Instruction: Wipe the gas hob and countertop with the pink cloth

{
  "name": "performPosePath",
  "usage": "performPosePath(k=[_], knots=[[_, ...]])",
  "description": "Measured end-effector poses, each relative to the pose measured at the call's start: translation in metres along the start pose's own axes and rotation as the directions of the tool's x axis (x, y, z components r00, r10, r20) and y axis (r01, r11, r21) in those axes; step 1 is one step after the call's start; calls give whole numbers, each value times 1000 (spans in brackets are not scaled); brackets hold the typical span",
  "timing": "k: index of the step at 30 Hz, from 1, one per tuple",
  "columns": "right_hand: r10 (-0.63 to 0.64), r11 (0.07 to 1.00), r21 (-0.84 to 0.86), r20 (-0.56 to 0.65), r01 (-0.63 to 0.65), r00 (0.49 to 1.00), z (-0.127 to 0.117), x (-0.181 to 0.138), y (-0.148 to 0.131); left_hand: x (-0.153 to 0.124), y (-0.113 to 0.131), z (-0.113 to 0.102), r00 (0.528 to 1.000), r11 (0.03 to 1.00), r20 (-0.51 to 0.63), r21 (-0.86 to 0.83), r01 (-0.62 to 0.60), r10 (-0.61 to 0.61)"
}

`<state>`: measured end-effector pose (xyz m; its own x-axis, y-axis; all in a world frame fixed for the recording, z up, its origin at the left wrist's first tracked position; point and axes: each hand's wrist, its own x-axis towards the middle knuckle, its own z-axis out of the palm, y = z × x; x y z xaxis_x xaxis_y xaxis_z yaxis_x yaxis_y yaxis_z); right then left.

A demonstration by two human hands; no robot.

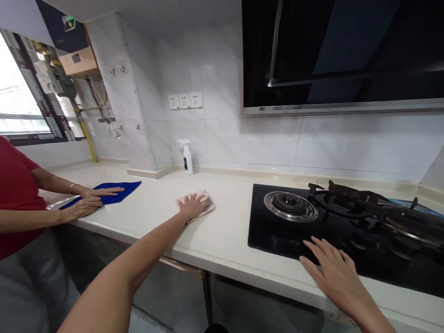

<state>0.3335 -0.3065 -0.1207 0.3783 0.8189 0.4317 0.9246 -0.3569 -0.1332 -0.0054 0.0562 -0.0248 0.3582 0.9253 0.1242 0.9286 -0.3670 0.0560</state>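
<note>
My left hand point(193, 206) presses a pale pink cloth point(208, 209) onto the white countertop, its fingers spread and slightly bent over the fabric. Part of the cloth is hidden beneath the palm. My right hand point(331, 270) rests open at the front edge of the black gas hob point(263, 233), fingers apart and holding nothing. Close to its fingertips is the hob's glass surface, with an uncovered round burner point(290, 206) behind. On the right half of the hob sit dark pan supports point(338, 201).
At the left, another person in a red top point(17, 185) presses both hands on a blue cloth point(120, 196). A white spray bottle point(188, 159) stands by the wall below several sockets point(185, 100). The range hood point(333, 55) overhangs the hob. The countertop's front edge point(222, 266) faces me.
</note>
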Motion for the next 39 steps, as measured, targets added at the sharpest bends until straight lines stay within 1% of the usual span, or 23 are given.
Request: performPosePath(k=[3,6,8,10,12,14,15,18,20,22,24,26,29,31,32,34,36,39], knots=[[2,1000,3,3,-2,1000,3,0,2,-27,42,3,987,988,40,-26,-155,156],[16,1000,23,37,-17,999,6,0,5,-59,83,6,944,945,66,-62,-321,325],[17,999,30,50,-19,999,7,0,8,-80,102,7,907,909,74,-84,-408,414],[10,1000,27,50,-12,999,9,0,11,-95,109,7,873,875,79,-103,-472,481],[1,1000,23,41,-1,999,10,0,14,-100,106,5,847,851,93,-114,-513,523],[-5,1000,22,37,4,999,11,0,16,-93,94,1,844,849,102,-116,-516,527],[0,1000,21,39,-1,999,11,0,16,-86,86,-1,856,860,99,-112,-497,507],[23,1000,19,54,-24,998,7,1,15,-60,56,-7,921,921,63,-92,-378,384],[24,999,24,69,-26,997,2,2,12,-46,31,-9,957,956,42,-77,-283,287],[18,999,32,83,-21,996,-3,2,10,-39,4,-12,980,978,25,-64,-198,200],[17,999,36,85,-20,996,-4,3,9,-41,-23,-14,990,989,14,-51,-141,142],[16,999,34,75,-19,997,-3,2,10,-51,-48,-16,994,993,9,-36,-113,113],[2,1000,31,49,-3,999,1,1,9,-73,-70,-19,997,997,6,-18,-70,70],[-4,1000,30,41,3,999,3,0,8,-87,-72,-19,1000,1000,10,-13,-26,26],[-3,1000,31,43,2,999,3,0,7,-94,-69,-19,1000,1000,16,-14,-11,12],[8,1000,30,51,-10,999,4,-1,5,-104,-53,-17,999,1000,35,-21,-20,21],[19,1000,23,54,-21,998,3,-1,3,-112,-26,-14,995,996,58,-41,-79,82],[23,1000,10,51,-23,998,1,0,2,-122,31,-8,972,973,81,-92,-212,219]])
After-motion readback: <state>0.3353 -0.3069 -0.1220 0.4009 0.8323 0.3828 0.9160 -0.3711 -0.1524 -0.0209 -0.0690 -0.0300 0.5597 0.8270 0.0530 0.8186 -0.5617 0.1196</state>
